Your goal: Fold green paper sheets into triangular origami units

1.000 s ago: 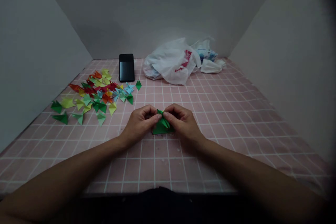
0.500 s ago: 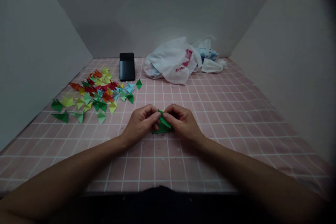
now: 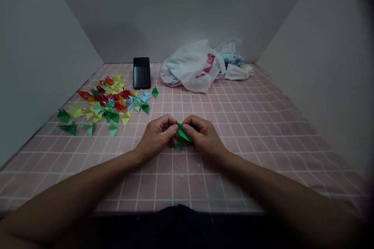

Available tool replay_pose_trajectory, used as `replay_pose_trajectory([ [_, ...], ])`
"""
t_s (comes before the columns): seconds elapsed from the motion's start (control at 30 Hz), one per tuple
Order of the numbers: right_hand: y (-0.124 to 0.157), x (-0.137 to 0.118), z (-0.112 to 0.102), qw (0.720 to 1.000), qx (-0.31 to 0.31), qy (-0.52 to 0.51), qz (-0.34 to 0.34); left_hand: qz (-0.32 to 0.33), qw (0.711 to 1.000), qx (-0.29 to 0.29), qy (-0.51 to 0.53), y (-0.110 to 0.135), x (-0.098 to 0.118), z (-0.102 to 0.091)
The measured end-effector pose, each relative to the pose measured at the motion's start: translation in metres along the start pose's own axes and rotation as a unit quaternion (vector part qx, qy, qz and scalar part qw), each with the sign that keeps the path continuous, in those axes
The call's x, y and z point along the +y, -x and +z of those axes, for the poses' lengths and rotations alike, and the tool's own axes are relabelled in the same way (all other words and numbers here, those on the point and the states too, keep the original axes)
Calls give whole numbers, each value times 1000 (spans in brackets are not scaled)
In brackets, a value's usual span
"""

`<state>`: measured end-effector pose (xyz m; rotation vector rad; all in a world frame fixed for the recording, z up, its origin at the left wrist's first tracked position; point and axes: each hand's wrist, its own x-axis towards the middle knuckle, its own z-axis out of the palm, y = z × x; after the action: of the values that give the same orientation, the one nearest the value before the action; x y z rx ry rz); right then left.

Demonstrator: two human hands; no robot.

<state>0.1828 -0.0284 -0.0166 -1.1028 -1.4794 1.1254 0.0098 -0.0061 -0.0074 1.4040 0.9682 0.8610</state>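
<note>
A small green folded paper [image 3: 181, 138] sits between my two hands at the middle of the pink checked tabletop [image 3: 251, 124]. My left hand [image 3: 156, 134] pinches its left side with thumb and fingers curled. My right hand [image 3: 202, 134] pinches its right side, fingers pressed on a fold. Both hands rest low on the table, and part of the paper is hidden under the fingers.
A scatter of several folded paper triangles [image 3: 106, 103] in red, yellow, green and blue lies at the left. A black phone [image 3: 142, 72] leans at the back wall. White plastic bags [image 3: 195, 66] lie at the back. Grey walls enclose three sides.
The hands stay on the green paper; the fingers have shifted slightly and the fold looks pressed a little flatter. The view has tilted a touch.
</note>
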Motion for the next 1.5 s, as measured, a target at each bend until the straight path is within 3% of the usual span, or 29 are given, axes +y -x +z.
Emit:
replay_pose_trajectory([
  [0.47, -2, -2, 1, 997, 5, 77, -32, 30, 999, 9, -15, 2, -1, -1],
  [0.63, -2, -3, 1, 995, 13, 87, -38, 24, 999, 18, -21, 4, 0, 1],
  [1.03, -1, -2, 0, 997, 6, 73, -33, -6, 999, -28, 45, -2, -5, -1],
  [1.37, 0, 1, 3, 991, 21, 118, -67, -6, 1000, -6, 8, -2, -4, -1],
  [1.5, 0, 0, 3, 996, 10, 79, -29, -2, 1000, -22, 11, -3, -5, -3],
])
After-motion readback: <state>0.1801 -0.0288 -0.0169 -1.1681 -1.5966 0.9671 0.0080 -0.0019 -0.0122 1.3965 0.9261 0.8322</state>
